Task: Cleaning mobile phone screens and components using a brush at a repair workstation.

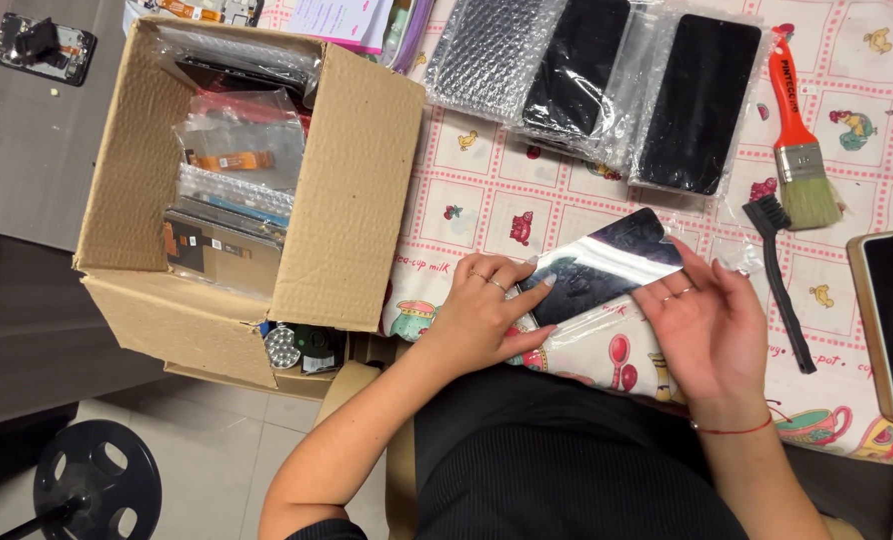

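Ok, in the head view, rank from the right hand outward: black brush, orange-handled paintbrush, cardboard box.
From the right hand:
1. Black brush, just to its right.
2. Orange-handled paintbrush, farther up the table on the right.
3. Cardboard box, far left, beyond the left hand.

Glossy glass screen (607,262) — matt cardboard box (352,180)

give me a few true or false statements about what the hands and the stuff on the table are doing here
1. Both hands hold a dark glossy panel in clear wrap. True: the left hand and right hand grip the panel at opposite ends.
2. The cardboard box is closed. False: its flaps are open, with bagged parts showing inside.
3. The orange-handled paintbrush lies on the tablecloth, right of the bubble-wrapped screens. True.
4. The right hand holds the small black brush. False: the brush lies on the cloth beside that hand.
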